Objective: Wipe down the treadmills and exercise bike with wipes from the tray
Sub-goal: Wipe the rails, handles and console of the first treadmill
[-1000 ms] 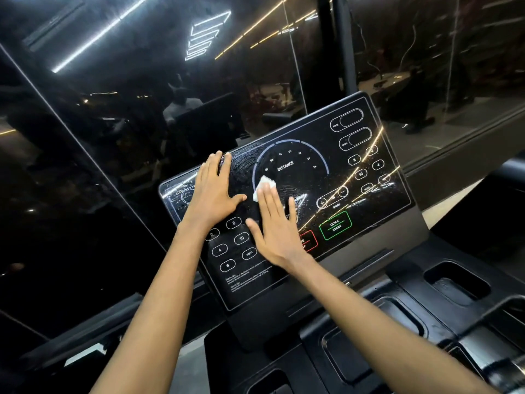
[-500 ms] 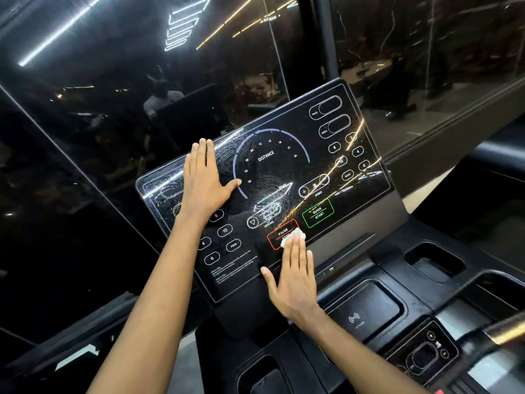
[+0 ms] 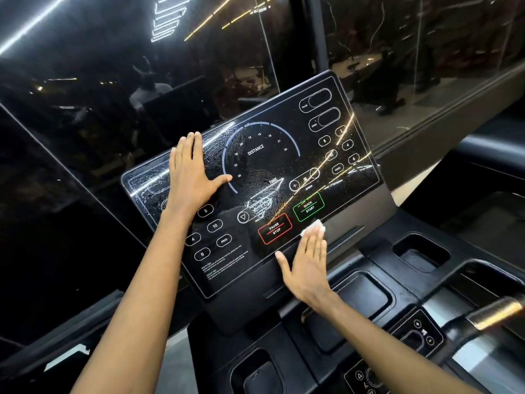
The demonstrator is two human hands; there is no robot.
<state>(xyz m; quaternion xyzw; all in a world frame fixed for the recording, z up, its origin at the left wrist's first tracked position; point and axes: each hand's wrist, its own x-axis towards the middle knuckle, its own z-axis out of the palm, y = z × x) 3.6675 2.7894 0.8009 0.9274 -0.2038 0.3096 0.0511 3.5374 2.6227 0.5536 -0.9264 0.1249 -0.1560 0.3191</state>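
Dim room, ceiling strip lights mirrored in dark glass [image 3: 85, 123], glare streaks across console screen [image 3: 326, 155], wide-angle edge bending

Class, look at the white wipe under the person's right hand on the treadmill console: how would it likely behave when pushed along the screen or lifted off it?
The wipe looks bunched under the right hand, so it is probably soft and floppy. The console screen shows streaks, suggesting it is damp and may cling. It seems light, needing the flat fingers' pressure to slide.

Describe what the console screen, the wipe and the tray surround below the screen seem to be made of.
Console screen: glossy glass or acrylic, judging by sharp light reflections and wet streaks. Wipe under the right hand: white, soft and crumpled, probably damp nonwoven cloth. Tray surround: matte black moulded plastic, with dull highlights.
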